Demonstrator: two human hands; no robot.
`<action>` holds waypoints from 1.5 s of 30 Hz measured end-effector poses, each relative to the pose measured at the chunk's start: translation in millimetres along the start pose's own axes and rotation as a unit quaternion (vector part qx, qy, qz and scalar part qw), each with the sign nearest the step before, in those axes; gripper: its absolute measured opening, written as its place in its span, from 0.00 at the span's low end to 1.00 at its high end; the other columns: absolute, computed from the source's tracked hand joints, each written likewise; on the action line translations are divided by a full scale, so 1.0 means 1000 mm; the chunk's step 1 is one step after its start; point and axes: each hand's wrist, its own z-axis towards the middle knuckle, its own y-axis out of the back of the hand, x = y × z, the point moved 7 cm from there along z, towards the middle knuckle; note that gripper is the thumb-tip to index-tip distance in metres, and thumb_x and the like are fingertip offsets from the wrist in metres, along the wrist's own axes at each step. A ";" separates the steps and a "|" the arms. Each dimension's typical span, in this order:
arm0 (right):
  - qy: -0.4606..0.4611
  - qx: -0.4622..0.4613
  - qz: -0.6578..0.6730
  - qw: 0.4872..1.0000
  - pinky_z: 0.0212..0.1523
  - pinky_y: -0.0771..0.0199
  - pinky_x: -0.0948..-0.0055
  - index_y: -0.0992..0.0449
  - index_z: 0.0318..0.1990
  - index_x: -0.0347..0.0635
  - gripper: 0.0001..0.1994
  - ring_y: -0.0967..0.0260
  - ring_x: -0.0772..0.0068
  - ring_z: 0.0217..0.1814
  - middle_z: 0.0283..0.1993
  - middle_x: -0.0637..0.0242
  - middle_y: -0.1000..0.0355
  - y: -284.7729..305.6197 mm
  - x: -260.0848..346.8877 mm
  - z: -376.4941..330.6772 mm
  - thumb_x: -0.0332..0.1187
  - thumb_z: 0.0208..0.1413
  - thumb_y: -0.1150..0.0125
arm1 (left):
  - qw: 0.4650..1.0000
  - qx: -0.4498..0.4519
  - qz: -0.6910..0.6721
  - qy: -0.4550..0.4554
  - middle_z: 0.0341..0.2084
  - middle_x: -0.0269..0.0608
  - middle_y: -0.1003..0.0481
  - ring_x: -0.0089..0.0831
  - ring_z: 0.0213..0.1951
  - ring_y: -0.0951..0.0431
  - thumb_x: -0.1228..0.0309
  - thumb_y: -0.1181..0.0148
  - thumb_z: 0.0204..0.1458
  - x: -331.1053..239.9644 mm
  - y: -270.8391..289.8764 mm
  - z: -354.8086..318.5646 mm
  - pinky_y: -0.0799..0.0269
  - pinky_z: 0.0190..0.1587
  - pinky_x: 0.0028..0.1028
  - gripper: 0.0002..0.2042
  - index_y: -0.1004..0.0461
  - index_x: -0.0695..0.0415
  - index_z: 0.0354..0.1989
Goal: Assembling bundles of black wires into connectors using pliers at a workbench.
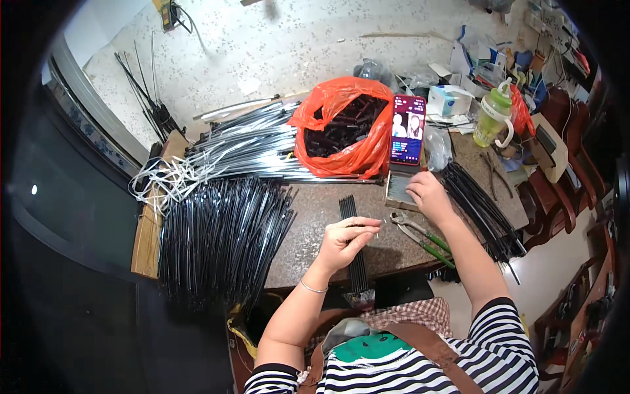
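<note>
Head view: orange bag (354, 148), phone (407, 129), pliers (420, 238) beside hands.

Bright even daylight, sharp centre, heavy fisheye bending and black vignette at the rim.

1. A big heap of rods (223, 236) lies on the left end of the desk (315, 217), overhanging its near edge.
2. Behind it lies a bundle of metal rods (256, 144).
3. Right of that bundle sits a plastic bag (341, 125) with small parts in it.
4. A phone (407, 129) stands just right of the bag.
5. Pliers (420, 236) lie near the desk's front edge, between the hands.
6. A drinking bottle (492, 115) stands far right.
</note>
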 end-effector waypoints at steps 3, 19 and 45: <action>-0.035 -0.039 0.275 0.960 0.30 0.38 0.76 0.31 0.25 0.36 0.06 0.39 0.66 0.29 0.27 0.61 0.36 0.008 0.040 0.005 0.22 0.34 0.48 | 1.000 -0.008 0.007 -0.017 0.27 0.43 0.30 0.29 0.30 0.29 0.79 0.51 0.38 0.006 0.004 -0.003 0.35 0.33 0.21 0.06 0.29 0.63 0.26; 0.031 -0.041 0.205 0.977 0.26 0.39 0.74 0.31 0.24 0.36 0.08 0.41 0.66 0.26 0.24 0.63 0.39 0.006 0.106 -0.013 0.23 0.30 0.47 | 0.997 -0.016 0.054 -0.048 0.25 0.44 0.30 0.30 0.27 0.29 0.79 0.48 0.36 0.013 0.006 -0.024 0.35 0.30 0.21 0.05 0.29 0.63 0.23; 0.117 0.068 0.250 0.959 0.32 0.37 0.72 0.32 0.34 0.40 0.13 0.40 0.62 0.34 0.29 0.63 0.36 -0.003 0.133 -0.001 0.27 0.35 0.49 | 0.984 0.055 -0.170 0.002 0.36 0.39 0.35 0.25 0.37 0.35 0.76 0.45 0.33 0.023 0.009 -0.041 0.40 0.39 0.26 0.05 0.32 0.61 0.21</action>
